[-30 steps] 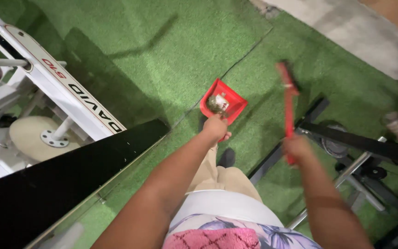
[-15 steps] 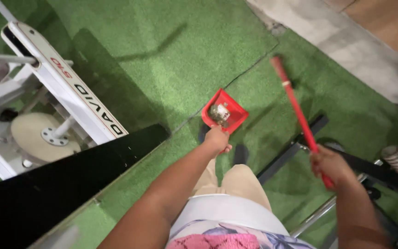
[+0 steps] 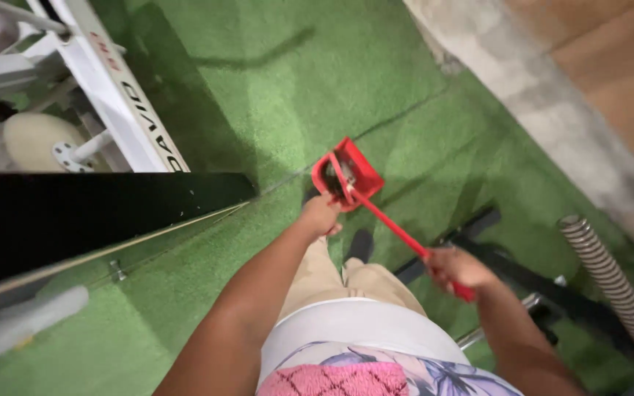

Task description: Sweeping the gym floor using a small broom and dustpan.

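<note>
The left hand is closed around the handle of the red dustpan, which hangs over the green turf at about twelve o'clock from the hand. The right hand, fisted on the red brush, has laid its head across the pan's mouth at ten o'clock. Small debris (probably paper scraps; it is blurred) sits inside. If the pan tips forward or the brush drags outward, that litter could spill onto the turf near the black bench.

Bright overhead light, hard shadows, slight motion blur, perhaps edge distortion
</note>
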